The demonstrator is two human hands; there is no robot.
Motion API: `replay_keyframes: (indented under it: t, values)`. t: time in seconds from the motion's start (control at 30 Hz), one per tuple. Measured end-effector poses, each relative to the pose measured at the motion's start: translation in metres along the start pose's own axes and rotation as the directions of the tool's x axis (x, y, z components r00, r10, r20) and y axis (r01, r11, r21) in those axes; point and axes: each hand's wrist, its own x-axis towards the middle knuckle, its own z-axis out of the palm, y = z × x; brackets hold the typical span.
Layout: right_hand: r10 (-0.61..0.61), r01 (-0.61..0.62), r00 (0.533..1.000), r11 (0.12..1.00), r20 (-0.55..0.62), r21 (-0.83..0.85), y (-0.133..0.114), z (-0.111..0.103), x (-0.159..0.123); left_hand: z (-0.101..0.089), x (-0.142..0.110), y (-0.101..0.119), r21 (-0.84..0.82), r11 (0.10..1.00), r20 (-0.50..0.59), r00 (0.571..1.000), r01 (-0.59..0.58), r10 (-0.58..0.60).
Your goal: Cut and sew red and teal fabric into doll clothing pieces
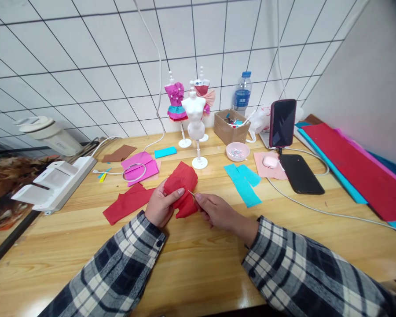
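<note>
A piece of red crepe paper [185,176] is gripped at its left side by my left hand [161,204], the thumb lying over it. My right hand [218,212] is closed round a slim metal tool [192,193]; its pointed tip meets the right part of the red paper, while its rest is hidden in my fingers. Left of my left hand, another cut red crepe paper piece [127,204] lies on the wooden table [198,268]. Beyond both hands, a bare white mini mannequin [195,112] stands upright on its round base.
Two dressed mini mannequins [175,99] stand behind. Around lie blue paper strips [243,187], magenta paper [140,167], a bead bowl [237,152], a cardboard box [231,127] and a black phone [302,174]. A white cable [333,215] crosses the right side; a white charger [61,182] sits left.
</note>
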Motion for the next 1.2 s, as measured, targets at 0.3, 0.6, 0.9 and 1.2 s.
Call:
replay_keyframes:
  t: [0.3,0.6,0.9,1.2]
  values:
    - [-0.029,0.030,1.000,0.999,0.005,-0.038,-0.003,-0.001,-0.001,0.000,0.000,0.000,-0.052,0.999,0.010,1.000,0.015,-0.014]
    - [-0.001,0.002,1.000,1.000,0.014,-0.006,0.003,0.001,0.000,-0.001,-0.001,-0.001,-0.051,0.999,0.018,1.000,0.005,-0.004]
    - [-0.081,0.075,0.996,0.989,-0.045,-0.128,0.007,0.001,0.001,-0.002,-0.003,-0.002,0.137,0.989,0.050,0.998,-0.056,0.050]
    - [-0.132,0.102,0.983,0.971,-0.128,-0.214,0.006,0.009,-0.001,-0.004,-0.006,-0.006,0.286,0.954,0.089,0.994,-0.090,0.067]
